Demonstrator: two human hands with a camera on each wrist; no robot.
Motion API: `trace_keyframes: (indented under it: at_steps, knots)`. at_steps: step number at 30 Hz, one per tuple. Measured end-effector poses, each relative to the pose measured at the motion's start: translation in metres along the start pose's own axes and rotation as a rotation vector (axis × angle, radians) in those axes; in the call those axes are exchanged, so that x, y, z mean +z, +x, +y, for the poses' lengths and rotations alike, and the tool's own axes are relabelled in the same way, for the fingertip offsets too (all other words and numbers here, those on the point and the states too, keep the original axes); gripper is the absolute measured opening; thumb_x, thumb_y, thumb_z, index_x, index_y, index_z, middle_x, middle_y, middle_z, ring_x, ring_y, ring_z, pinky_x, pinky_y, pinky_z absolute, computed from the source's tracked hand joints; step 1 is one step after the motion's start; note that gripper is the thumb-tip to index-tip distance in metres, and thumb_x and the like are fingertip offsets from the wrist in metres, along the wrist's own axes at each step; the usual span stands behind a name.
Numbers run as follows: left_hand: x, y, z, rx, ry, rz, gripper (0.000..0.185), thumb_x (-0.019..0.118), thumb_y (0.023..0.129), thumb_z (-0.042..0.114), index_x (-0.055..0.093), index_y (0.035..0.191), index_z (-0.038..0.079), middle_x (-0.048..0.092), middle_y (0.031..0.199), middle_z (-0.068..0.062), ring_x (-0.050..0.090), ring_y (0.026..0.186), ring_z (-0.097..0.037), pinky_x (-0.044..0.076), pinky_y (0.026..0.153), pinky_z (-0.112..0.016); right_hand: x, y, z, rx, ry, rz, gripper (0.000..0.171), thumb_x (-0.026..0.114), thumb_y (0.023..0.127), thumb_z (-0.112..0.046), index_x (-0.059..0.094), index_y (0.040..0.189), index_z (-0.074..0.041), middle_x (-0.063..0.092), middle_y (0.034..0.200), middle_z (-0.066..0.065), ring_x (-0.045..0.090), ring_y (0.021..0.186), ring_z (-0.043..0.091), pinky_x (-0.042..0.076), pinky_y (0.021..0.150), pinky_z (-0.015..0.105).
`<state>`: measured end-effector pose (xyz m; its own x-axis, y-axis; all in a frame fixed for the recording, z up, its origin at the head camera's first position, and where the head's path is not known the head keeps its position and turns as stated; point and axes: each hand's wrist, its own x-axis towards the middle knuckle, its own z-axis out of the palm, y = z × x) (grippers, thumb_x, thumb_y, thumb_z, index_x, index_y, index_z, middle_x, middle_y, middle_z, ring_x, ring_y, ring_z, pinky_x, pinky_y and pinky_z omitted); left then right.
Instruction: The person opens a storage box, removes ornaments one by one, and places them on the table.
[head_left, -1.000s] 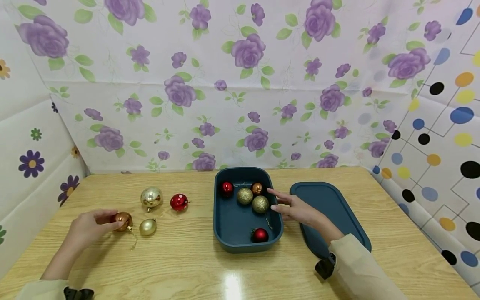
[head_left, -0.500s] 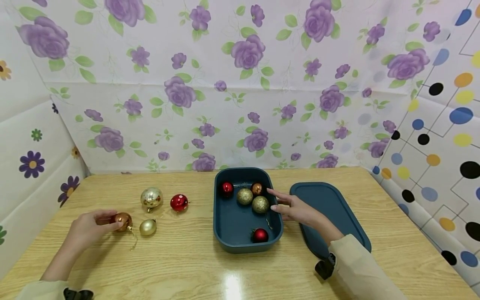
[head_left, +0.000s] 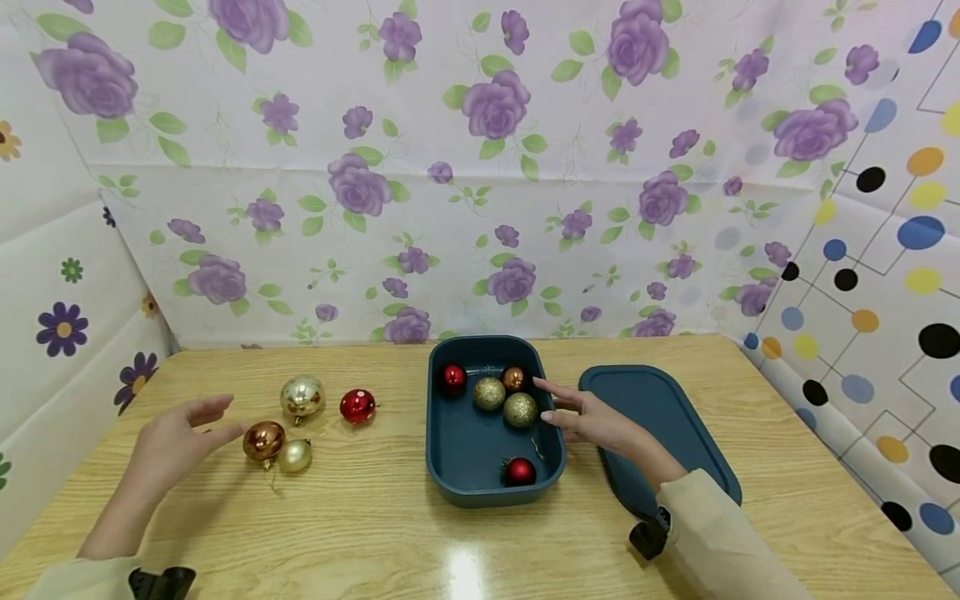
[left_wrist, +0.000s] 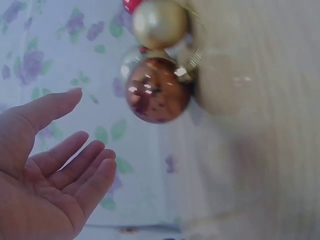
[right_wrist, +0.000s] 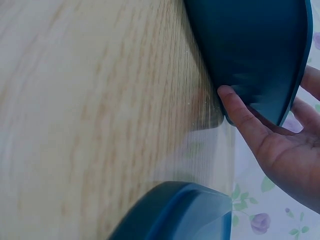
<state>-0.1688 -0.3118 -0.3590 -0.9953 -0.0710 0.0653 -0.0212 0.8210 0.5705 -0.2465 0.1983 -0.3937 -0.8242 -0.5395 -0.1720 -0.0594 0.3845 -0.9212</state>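
My left hand (head_left: pixel 171 442) hovers at the left of the table, fingers spread and holding nothing. Just right of its fingertips lies a shiny copper Christmas ball (head_left: pixel 264 442); the left wrist view shows a gap between hand and copper ball (left_wrist: pixel 158 91). A small pale gold ball (head_left: pixel 295 456) lies close against it, with a larger gold ball (head_left: pixel 302 396) and a red dotted ball (head_left: pixel 358 406) behind. My right hand (head_left: pixel 600 421) rests on the right side of a dark blue box (head_left: pixel 487 498), its fingers fairly straight. One finger presses the outer wall (right_wrist: pixel 250 55).
Inside the box lie a red ball (head_left: pixel 453 378), a copper ball (head_left: pixel 513 379), two glittery gold balls (head_left: pixel 489 393) and a dark red ball (head_left: pixel 520 472). A matching blue lid (head_left: pixel 660 417) lies right of the box, partly under the right forearm. Patterned cloth (head_left: pixel 480 208) hangs around the table.
My left hand has let go of the copper ball and lifted slightly away. The ball has shifted right, beside the small pale gold one. My right hand has stayed on the box.
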Motion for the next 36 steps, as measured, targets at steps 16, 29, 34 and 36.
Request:
trace_keyframes:
  at_steps: [16, 29, 34, 36]
  knots:
    - [0.045, 0.002, 0.086, 0.201, -0.229, 0.023, 0.05, 0.068, 0.083, 0.024, 0.054, 0.122, -0.003, 0.057, 0.116, -0.024, 0.056, 0.103, -0.038, 0.052, 0.077, -0.038, 0.001, -0.001, 0.001, -0.003, 0.008, 0.004, 0.065, 0.056, 0.09, -0.034, 0.023, 0.145, -0.027, 0.015, 0.147, 0.026, 0.025, 0.131, 0.036, 0.043, 0.065, 0.042]
    - [0.106, 0.013, 0.157, 0.326, -0.423, -0.132, 0.04, 0.071, 0.079, 0.014, 0.061, 0.116, 0.002, 0.061, 0.113, -0.015, 0.058, 0.103, -0.029, 0.051, 0.081, -0.034, -0.001, -0.001, 0.001, -0.011, -0.006, -0.002, 0.065, 0.055, 0.091, -0.034, 0.022, 0.146, -0.028, 0.015, 0.147, 0.026, 0.025, 0.13, 0.039, 0.043, 0.063, 0.042]
    - [0.128, 0.014, 0.182, 0.397, -0.409, -0.202, 0.038, 0.073, 0.077, 0.017, 0.063, 0.112, 0.006, 0.064, 0.109, -0.011, 0.06, 0.1, -0.027, 0.051, 0.08, -0.034, -0.001, 0.0, 0.002, -0.013, 0.001, -0.009, 0.064, 0.055, 0.091, -0.033, 0.022, 0.146, -0.028, 0.015, 0.147, 0.025, 0.025, 0.13, 0.039, 0.042, 0.063, 0.041]
    - [0.136, 0.014, 0.19, 0.444, -0.393, -0.232, 0.038, 0.073, 0.077, 0.017, 0.063, 0.112, 0.005, 0.064, 0.108, -0.011, 0.06, 0.099, -0.027, 0.051, 0.08, -0.036, -0.001, 0.001, 0.002, -0.012, 0.004, -0.008, 0.065, 0.055, 0.091, -0.033, 0.022, 0.146, -0.027, 0.015, 0.147, 0.026, 0.021, 0.133, 0.037, 0.043, 0.066, 0.042]
